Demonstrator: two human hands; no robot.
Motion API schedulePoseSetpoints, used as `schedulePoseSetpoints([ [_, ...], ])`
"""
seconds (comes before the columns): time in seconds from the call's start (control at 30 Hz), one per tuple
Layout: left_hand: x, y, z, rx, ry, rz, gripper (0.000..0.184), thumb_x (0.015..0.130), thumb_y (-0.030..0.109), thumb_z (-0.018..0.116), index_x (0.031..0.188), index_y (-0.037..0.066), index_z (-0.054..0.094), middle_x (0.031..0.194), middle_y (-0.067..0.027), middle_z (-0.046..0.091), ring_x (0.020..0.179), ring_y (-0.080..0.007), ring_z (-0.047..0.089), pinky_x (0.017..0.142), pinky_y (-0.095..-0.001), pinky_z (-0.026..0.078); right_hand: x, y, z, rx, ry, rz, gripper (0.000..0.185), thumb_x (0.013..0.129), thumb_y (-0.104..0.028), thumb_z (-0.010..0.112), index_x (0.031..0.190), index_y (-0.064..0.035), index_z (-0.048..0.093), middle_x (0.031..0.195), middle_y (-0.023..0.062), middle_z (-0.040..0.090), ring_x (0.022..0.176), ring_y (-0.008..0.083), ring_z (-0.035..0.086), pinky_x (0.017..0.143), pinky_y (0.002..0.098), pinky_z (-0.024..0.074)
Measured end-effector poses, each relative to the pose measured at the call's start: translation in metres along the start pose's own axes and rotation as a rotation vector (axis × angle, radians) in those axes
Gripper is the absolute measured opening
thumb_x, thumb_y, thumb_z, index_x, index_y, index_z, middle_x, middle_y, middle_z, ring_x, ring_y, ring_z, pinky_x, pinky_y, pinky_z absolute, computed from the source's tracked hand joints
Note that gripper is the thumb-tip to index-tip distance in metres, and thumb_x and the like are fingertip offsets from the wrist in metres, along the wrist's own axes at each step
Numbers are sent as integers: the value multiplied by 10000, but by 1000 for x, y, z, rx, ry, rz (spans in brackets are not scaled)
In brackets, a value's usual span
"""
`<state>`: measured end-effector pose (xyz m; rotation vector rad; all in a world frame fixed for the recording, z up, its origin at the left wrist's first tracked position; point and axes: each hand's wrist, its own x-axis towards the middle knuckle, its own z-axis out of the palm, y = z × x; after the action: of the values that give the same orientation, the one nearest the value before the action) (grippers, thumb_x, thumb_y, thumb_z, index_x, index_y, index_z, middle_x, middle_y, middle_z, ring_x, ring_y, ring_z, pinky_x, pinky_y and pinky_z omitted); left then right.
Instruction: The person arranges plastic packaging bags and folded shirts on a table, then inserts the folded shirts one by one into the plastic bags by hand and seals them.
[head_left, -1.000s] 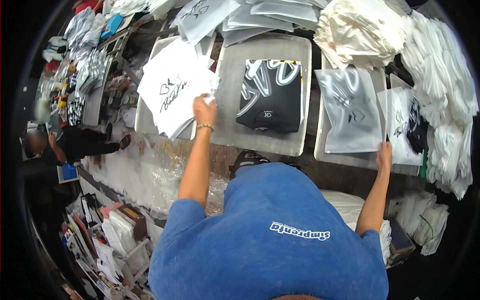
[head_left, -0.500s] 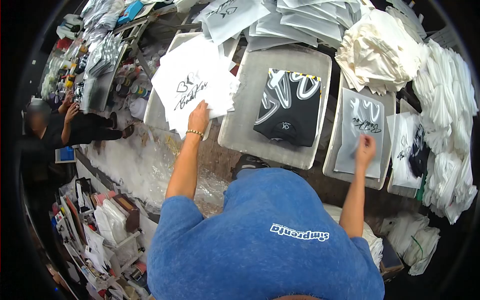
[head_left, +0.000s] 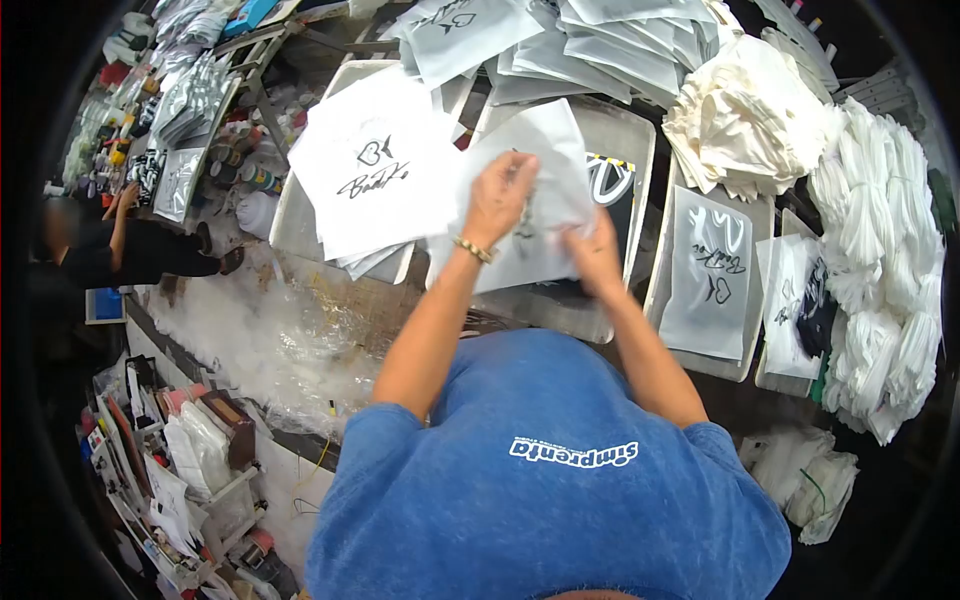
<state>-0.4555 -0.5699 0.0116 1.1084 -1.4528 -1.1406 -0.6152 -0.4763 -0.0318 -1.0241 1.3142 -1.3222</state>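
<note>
Holding up a pale printed bag (head_left: 550, 150) between both hands, the person I see in the head view has it over the middle grey board (head_left: 640, 140), partly covering a folded black shirt (head_left: 622, 212). The left hand (head_left: 500, 200), bracelet at its wrist, has its fingers bent and nearly closed on the bag's upper part. The right hand (head_left: 593, 252), a little blurred, has its fingers curled in against the bag's right edge. Just left lies a fanned white stack (head_left: 372, 205) with black lettering; to the right, a frosted bag (head_left: 705, 300) rests flat on another board (head_left: 745, 345). Beyond are heaped bags (head_left: 610, 45) and crumpled cream cloth (head_left: 745, 115).
</note>
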Motion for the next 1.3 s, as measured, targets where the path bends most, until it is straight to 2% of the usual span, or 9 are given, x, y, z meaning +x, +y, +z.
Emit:
schedulePoseSetpoints([
  [0.17,13,-97,-67,518,82,-43,235,840,178,667,962,-23,664,944,-207,681,894,-338,670,788,-377,537,63,16,-142,-88,189,157,393,793,-11,611,1178,4,536,980,107,658,816,170,644,749,316,527],
  [0.23,-7,-106,-70,576,-20,-110,312,873,259,663,967,-38,651,920,-185,686,862,-290,677,760,-363,543,73,13,-164,-235,169,187,384,781,-31,620,1157,4,552,985,106,659,846,179,644,754,319,525],
  [0.3,-25,-105,-69,149,-145,-660,374,913,331,645,984,-37,637,867,-134,679,792,-220,669,700,-320,544,80,12,-173,-246,144,215,396,775,-45,624,1162,10,558,1018,102,658,882,178,640,776,314,518],
  [0.4,-48,-97,-55,-331,-206,-832,393,909,359,671,1003,-19,627,821,-71,659,716,-141,639,631,-265,525,88,16,-181,-474,43,150,485,774,-116,658,1228,-5,530,1096,143,644,975,233,633,859,348,502],
  [0.53,-51,-116,-38,-292,-238,-707,271,894,234,710,1031,17,622,851,-23,647,694,-101,615,612,-235,499,77,21,-159,-1242,430,-414,682,715,-251,746,1307,-52,470,1074,222,596,967,380,580,936,478,430],
  [0.6,-52,-112,-35,-227,-214,-673,250,895,217,706,1020,18,622,830,-22,644,682,-103,615,606,-233,498,63,-7,-110,-1220,552,-647,620,697,-270,759,1228,-44,533,1031,197,600,929,367,580,916,491,420],
  [0.77,-60,-85,-29,-386,-148,-708,202,876,175,716,956,5,642,820,-49,668,661,-105,622,577,-229,504,-5,-14,13,-784,-217,-435,384,753,-296,755,970,-14,612,937,175,601,908,352,588,797,426,466],
  [0.93,-62,-66,-14,-506,-159,-646,154,896,148,689,921,5,636,815,-56,665,676,-120,630,607,-260,523,-12,6,35,-741,-138,-406,264,756,-102,738,971,-26,605,856,150,602,784,341,594,679,410,481],
  [1.3,-44,-79,-9,-448,33,-544,157,882,147,701,852,18,616,785,-67,662,693,-152,654,644,-282,551,-49,11,3,-1032,-11,-461,117,782,-149,651,755,-53,589,754,106,576,696,297,598,604,424,478],
])
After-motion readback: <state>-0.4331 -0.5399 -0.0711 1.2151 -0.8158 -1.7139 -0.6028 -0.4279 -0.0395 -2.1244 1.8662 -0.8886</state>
